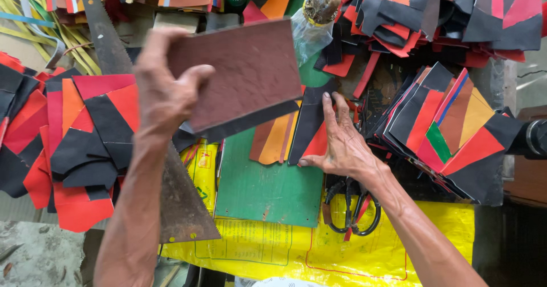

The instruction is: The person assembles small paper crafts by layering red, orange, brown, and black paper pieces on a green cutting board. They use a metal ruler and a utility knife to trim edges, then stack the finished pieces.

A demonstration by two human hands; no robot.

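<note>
My left hand [165, 90] is raised above the work surface and grips the left edge of a stiff reddish-brown leather piece [248, 70] with a black layer beneath it. Lower and to the right, my right hand [339, 142] lies flat, fingers spread, on black, red and orange cut pieces [307, 130] that rest at the top of a green cutting board [265, 190].
Stacks of black, red and orange cut pieces [74, 144] lie left, more cut pieces [456, 133] right and along the back. Black-handled scissors [350, 207] lie on a yellow plastic sheet [319, 253]. A rusty triangular blade [182, 201] and a saw [105, 36] sit left. A tied plastic bag [316, 22] stands behind.
</note>
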